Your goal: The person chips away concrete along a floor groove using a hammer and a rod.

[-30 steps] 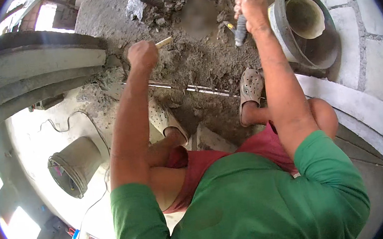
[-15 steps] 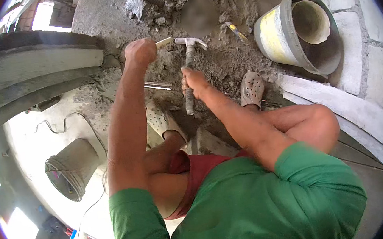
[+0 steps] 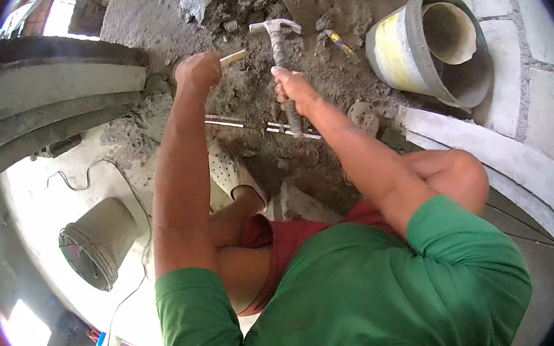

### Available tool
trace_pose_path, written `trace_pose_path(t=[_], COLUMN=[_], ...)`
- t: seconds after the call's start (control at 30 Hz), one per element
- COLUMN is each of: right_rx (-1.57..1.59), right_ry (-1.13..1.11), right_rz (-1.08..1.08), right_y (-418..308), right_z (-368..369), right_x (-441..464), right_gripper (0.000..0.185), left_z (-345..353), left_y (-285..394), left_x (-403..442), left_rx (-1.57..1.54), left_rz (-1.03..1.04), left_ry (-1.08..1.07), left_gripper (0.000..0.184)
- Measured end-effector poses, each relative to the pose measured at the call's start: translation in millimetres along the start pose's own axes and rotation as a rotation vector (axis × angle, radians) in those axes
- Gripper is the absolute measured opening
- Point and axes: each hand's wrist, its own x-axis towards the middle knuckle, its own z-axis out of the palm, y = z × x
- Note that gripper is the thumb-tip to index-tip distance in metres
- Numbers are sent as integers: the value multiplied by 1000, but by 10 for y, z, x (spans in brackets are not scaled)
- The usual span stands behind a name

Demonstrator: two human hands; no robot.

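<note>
My left hand (image 3: 198, 72) is closed round a pale, thin piece (image 3: 233, 58) that looks like wood, whose end sticks out to the right. My right hand (image 3: 296, 91) grips the dark wrapped handle of a claw hammer (image 3: 276, 27). The hammer's head points away from me, to the right of the pale piece and apart from it. Loose grey soil or mortar (image 3: 242, 93) lies under both hands. Beyond and right of the hammer, a yellow and dark tool (image 3: 340, 42) rests on the soil. A trowel-like blade (image 3: 298, 5) lies farther off.
A large bucket (image 3: 389, 52) with a smaller container (image 3: 448, 33) inside leans at the right by a block wall (image 3: 507, 74). Another bucket (image 3: 100, 240) lies at the left beside a cord (image 3: 138, 203). Curved steps (image 3: 59, 94) stand at upper left. Thin white strips (image 3: 292, 130) lie near my feet.
My right hand swung the hammer from upper right in toward the pale piece, then moved slightly away and to the right. My left hand has shifted slightly left, still holding the piece.
</note>
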Motion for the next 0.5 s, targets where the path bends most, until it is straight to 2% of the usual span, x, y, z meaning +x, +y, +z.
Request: trace_pose_path(t=[0.1, 0.17, 0.23, 0.27, 0.33, 0.37, 0.4, 0.47, 0.5], right_rx=[39, 22, -94, -209, -311, -408, -400, -770, -779], right_ry=[19, 110, 126, 141, 141, 148, 155, 94, 94], right_rz=[7, -27, -35, -52, 16, 96, 104, -152, -148], right_y=[-120, 2, 319, 420, 617, 749, 904, 1049, 1087], right_z=[-183, -307, -597, -649, -691, -716, -727, -674, -634], right_x=[-104, -252, -249, -295, -431, -553, -628, -578, -555], right_gripper=[32, 34, 34, 35, 39, 44, 44, 55, 55], left_z=[54, 23, 158, 309, 328, 155, 201, 86, 159], left_y=[-69, 116, 748, 928, 453, 51, -87, -185, 108], left_x=[86, 77, -64, -91, -2, 75, 67, 57, -15], left_rx=[2, 51, 148, 155, 125, -68, -66, -64, -4], left_rz=[-42, 16, -10, -38, 48, 28, 38, 29, 68], left_ry=[-5, 14, 13, -31, 218, 93, 85, 105, 190], left_gripper=[23, 25, 24, 11, 11, 15, 15, 17, 18])
